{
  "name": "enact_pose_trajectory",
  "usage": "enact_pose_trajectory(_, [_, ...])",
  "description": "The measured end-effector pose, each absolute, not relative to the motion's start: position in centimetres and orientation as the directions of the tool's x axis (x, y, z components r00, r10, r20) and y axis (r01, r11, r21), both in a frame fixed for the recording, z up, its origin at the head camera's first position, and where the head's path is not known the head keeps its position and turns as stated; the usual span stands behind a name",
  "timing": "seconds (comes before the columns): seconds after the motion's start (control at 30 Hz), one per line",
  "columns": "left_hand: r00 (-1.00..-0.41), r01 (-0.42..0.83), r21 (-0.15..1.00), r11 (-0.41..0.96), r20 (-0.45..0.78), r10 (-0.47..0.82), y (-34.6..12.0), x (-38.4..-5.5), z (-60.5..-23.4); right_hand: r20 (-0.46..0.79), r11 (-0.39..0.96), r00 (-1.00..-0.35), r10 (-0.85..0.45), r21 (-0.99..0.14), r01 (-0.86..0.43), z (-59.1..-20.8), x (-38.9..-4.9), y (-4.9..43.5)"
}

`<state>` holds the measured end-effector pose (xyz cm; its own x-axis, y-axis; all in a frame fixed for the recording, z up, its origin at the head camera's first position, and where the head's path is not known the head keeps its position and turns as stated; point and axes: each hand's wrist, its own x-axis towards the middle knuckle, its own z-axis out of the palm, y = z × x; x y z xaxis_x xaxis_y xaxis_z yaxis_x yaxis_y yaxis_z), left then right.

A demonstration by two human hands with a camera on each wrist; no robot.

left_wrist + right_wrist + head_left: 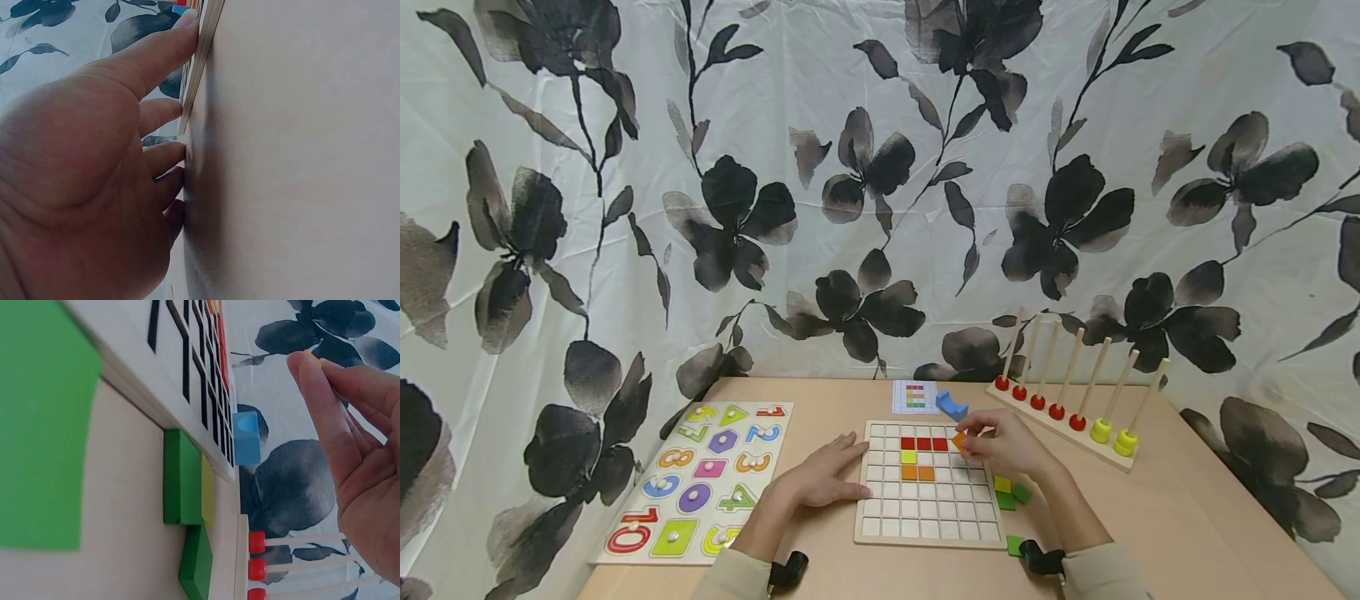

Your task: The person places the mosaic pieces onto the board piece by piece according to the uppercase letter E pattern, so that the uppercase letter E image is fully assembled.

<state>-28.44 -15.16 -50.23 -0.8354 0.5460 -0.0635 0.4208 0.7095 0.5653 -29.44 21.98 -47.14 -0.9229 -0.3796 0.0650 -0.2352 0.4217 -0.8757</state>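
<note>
A wooden grid board [931,529] with white squares lies flat on the table. On it sit a row of three red tiles [924,444], a yellow tile [908,457] below, and two orange tiles [917,472] side by side. My right hand [1009,442] pinches another orange tile [958,440] between thumb and fingers, above the board's upper right part; only a sliver of it shows in the right wrist view. At the board's left edge rests my left hand [822,477], its fingers extended and thumb and forefinger at the rim.
Behind the board lie a pattern card [914,397] and a blue curved piece [951,406]. A rod stand with red and yellow beads [1077,422] is at the back right. Green tiles [182,478] lie along the board's right side. A number puzzle [709,468] lies left.
</note>
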Motion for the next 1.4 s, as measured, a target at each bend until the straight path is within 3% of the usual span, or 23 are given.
enact_pose_trajectory(0.33, [-0.833,0.427,0.562,0.708,-0.06,0.55,-15.2,-28.6,-50.3,0.045,0.446,-0.916,-0.398,-0.863,-0.236,-47.4,-29.2,21.0])
enact_pose_trajectory(0.77, [-0.837,0.42,0.561,0.713,-0.064,0.543,-15.2,-28.5,-50.5,0.086,0.598,-0.891,-0.446,-0.712,-0.368,-47.9,-29.3,19.9])
enact_pose_trajectory(1.4, [-0.832,0.428,0.563,0.707,-0.058,0.551,-15.2,-28.6,-50.4,0.001,0.615,-0.878,-0.48,-0.713,-0.337,-48.7,-29.1,18.9])
